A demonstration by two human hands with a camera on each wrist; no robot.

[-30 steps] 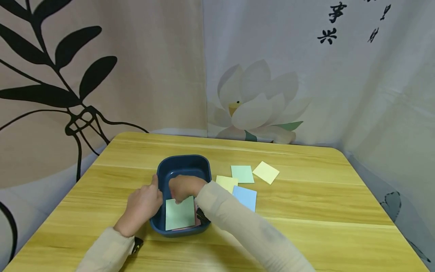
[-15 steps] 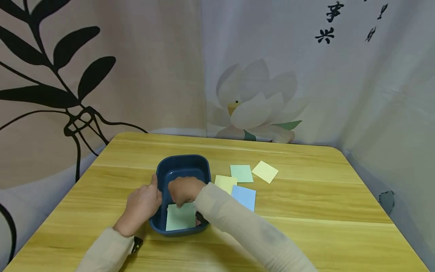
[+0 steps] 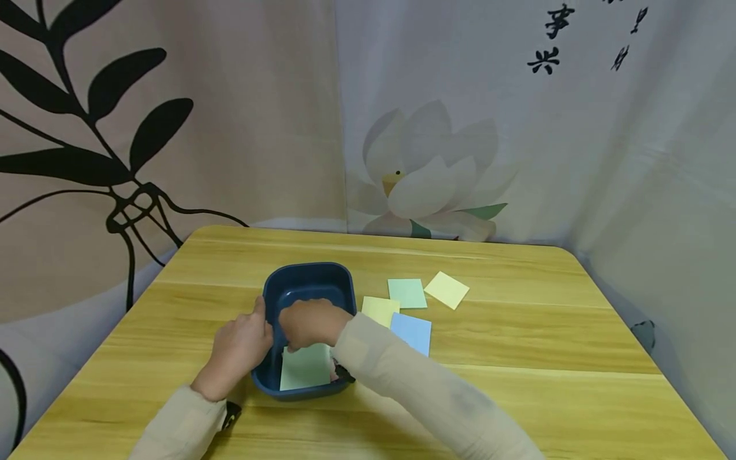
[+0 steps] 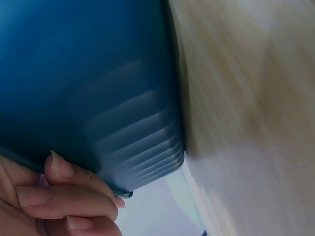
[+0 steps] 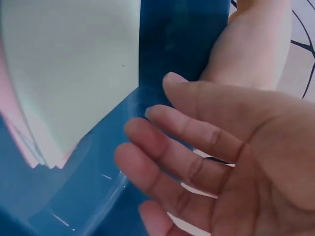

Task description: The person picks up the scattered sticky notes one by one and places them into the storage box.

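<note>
By the left hand (image 3: 240,345), the blue plastic box (image 3: 305,281) is gripped at its nine o'clock rim. The right hand (image 3: 313,322) is held over it loosely bent, seemingly empty. Inside, at six o'clock, is set a green-topped stack of paper squares (image 3: 305,370), likely light, limp and quick to fan, so best pinched by opposite edges. Loose paper squares (image 3: 411,332) are spread beyond, around three o'clock.

Pale lotus-printed backdrop (image 3: 402,108), apparently cloth
</note>
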